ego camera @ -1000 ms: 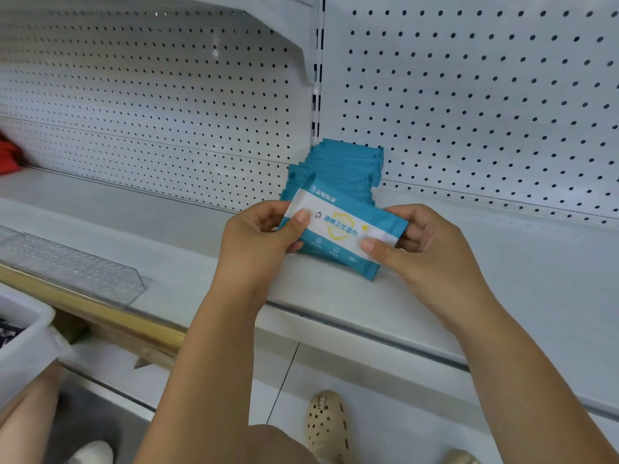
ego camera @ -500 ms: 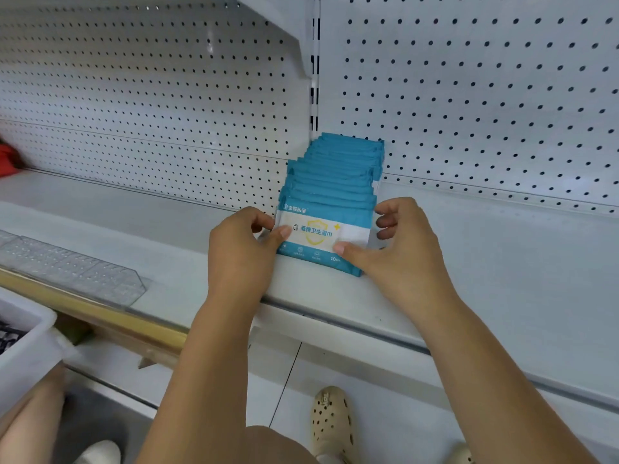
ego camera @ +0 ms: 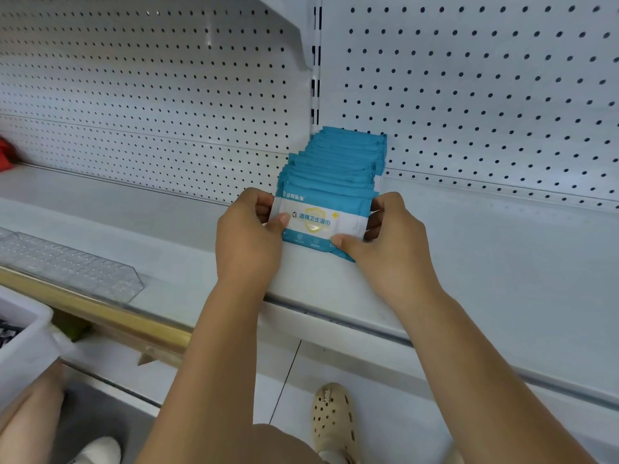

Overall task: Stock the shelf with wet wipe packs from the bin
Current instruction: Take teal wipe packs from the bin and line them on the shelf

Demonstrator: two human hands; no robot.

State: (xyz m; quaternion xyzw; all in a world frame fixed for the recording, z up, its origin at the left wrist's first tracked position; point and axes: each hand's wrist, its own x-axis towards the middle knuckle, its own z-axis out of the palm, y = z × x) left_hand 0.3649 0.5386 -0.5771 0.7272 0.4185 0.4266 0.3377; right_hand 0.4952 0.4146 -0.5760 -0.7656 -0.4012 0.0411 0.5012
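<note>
1. Bright, even, cool white light falls from above; no part is dim.
2. A pale glare streak runs down the pegboard [ego camera: 207,31] at 11 o'clock.
3. Shadows are soft and faint. The darkest patch lies under the lip of the shelf [ego camera: 502,279] at 7 o'clock.
4. Wide-angle bowing curves the shelf's front edge and the pegboard's hole rows toward 3 and 9 o'clock.
5. Print on the front pack [ego camera: 318,222] at centre is sharp; the bin [ego camera: 23,346] at 8 o'clock looks soft.

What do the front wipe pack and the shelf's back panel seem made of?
The front wipe pack is likely thin plastic film, printed, with a soft sheen. The back panel is probably painted sheet metal: matte white, punched with regular holes.
</note>
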